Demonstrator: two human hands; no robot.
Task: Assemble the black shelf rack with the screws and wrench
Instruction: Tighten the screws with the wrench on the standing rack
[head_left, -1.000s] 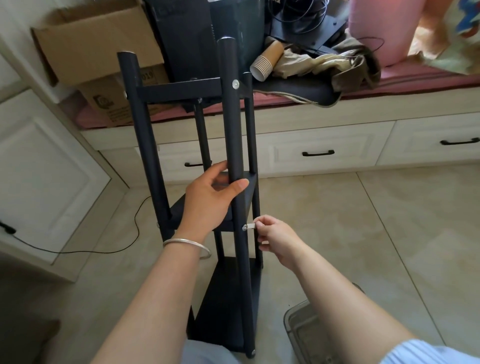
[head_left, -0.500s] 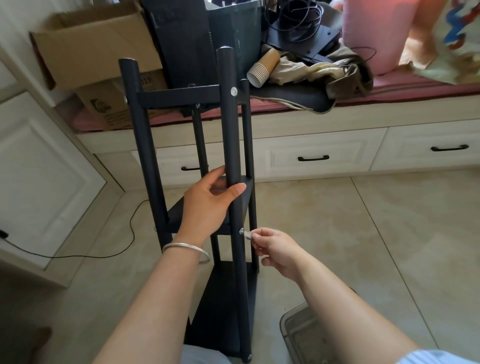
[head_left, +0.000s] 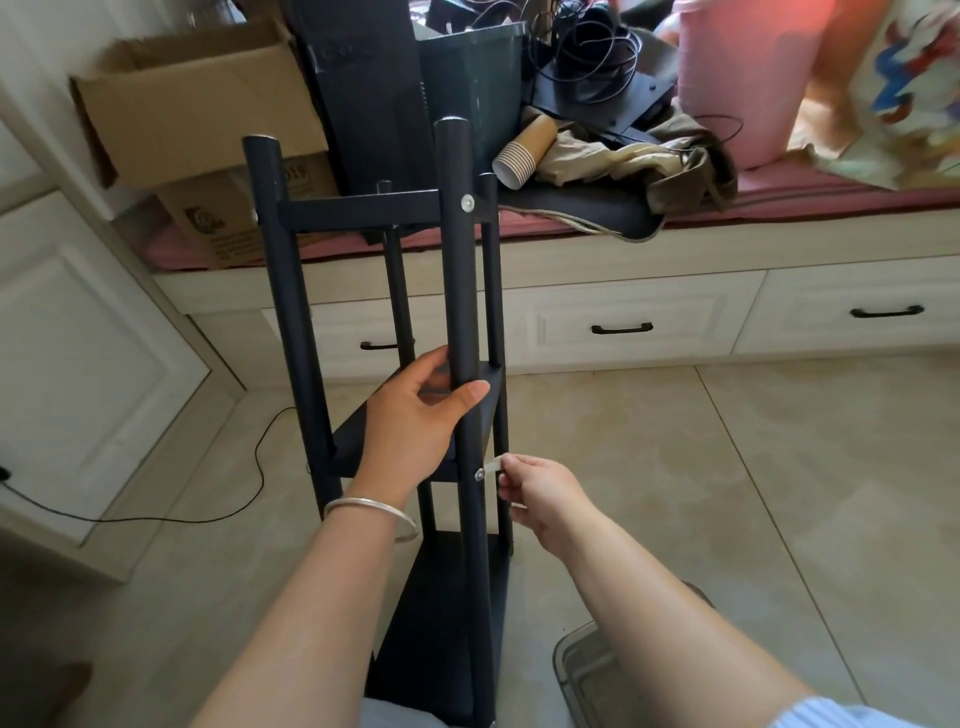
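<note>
I have the black shelf rack (head_left: 384, 332) standing on the floor at centre frame. My left hand (head_left: 421, 421) is wrapped around its near right post (head_left: 462, 291); my right hand (head_left: 540, 488) pinches the small silvery wrench (head_left: 492, 464) onto the middle-shelf screw (head_left: 480, 473). To do this well, I judge I should keep the post braced, keep the wrench seated square, and turn in short strokes. I count four posts, three shelves, two plainly visible screw heads on this post, and one wrench.
</note>
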